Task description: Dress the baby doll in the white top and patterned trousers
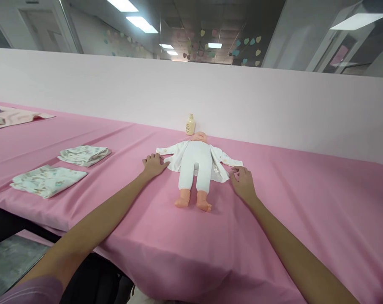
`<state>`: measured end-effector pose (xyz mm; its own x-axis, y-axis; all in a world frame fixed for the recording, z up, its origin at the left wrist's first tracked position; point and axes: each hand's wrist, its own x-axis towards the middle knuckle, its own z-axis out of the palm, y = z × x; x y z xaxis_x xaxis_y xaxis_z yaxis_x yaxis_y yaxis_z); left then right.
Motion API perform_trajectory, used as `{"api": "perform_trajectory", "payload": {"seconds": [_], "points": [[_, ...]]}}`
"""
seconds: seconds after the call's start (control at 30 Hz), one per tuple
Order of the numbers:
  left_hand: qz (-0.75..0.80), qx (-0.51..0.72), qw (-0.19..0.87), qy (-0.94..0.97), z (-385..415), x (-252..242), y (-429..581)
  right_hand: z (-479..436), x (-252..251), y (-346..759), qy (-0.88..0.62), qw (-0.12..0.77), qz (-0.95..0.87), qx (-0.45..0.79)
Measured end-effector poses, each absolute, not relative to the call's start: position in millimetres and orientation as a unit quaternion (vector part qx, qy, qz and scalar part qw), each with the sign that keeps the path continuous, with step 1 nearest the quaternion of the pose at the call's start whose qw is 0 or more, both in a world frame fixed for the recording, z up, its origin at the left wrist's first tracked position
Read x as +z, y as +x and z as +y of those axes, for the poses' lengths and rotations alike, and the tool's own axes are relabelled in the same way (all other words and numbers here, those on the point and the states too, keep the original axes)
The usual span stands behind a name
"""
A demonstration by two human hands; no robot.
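Observation:
A baby doll (195, 169) lies on its back on the pink cloth, head toward the far wall, feet toward me. It wears white trousers and an unfastened white jacket spread out to both sides. My left hand (153, 165) rests flat on the cloth, fingers spread, its thumb touching the jacket's left flap. My right hand (243, 182) lies palm down beside the jacket's right flap, fingertips at the sleeve edge. Neither hand holds anything.
A small cream pump bottle (190, 125) stands against the white wall behind the doll's head. Two folded patterned garments (84, 155) (47, 180) lie to the left. The pink-covered table (305, 202) runs wide; its front edge is near my body.

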<state>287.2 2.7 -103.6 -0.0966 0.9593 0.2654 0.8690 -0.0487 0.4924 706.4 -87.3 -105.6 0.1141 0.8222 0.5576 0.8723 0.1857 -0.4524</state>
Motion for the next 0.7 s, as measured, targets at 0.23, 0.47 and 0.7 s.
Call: {"api": "perform_trajectory", "payload": {"seconds": [0.23, 0.47, 0.7], "points": [[0.674, 0.299, 0.136, 0.662, 4.1, -99.5, 288.8, -82.6, -113.2, 722.3, -0.689, 0.316, -0.652, -0.033], [0.681, 0.365, 0.186, 0.607, 1.3, -97.1, 291.2, -82.1, -105.8, 703.6, -0.687, 0.304, -0.658, 0.048], [0.691, 0.400, 0.218, 0.562, -4.8, -94.1, 293.9, -82.1, -101.1, 695.2, -0.675, 0.353, -0.628, 0.157]]}}
